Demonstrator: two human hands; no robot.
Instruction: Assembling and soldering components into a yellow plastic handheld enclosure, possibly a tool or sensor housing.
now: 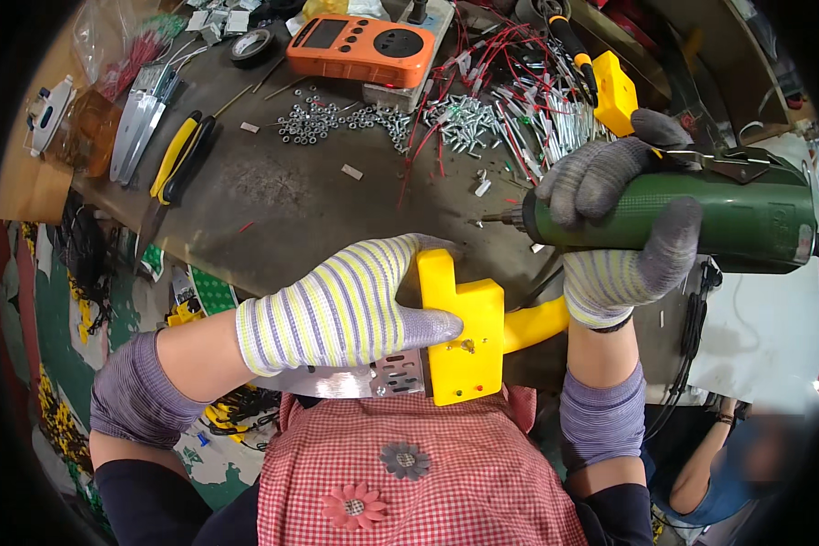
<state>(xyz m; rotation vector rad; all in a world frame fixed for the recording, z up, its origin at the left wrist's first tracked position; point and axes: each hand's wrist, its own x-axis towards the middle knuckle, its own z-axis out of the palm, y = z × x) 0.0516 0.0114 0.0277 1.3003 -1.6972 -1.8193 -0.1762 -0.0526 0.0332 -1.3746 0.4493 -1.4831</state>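
Observation:
My left hand (337, 296), in a striped grey-palmed glove, is closed on a yellow plastic housing (469, 341), its thumb lying across the front. From the housing a slotted metal plate (364, 379) extends left and a curved yellow handle (535, 326) extends right. My right hand (610, 227), gloved alike, is wrapped round a green electric screwdriver (728, 218). The tool lies level, its bit (496, 218) pointing left over the bench, above and apart from the housing.
On the bench (291, 205) lie loose nuts (323, 123), screws (464, 123), red wires (505, 55), an orange meter (364, 50) and yellow-black pliers (180, 159). A bottle of amber liquid (86, 132) stands at left. Another person's arm (705, 460) shows at lower right.

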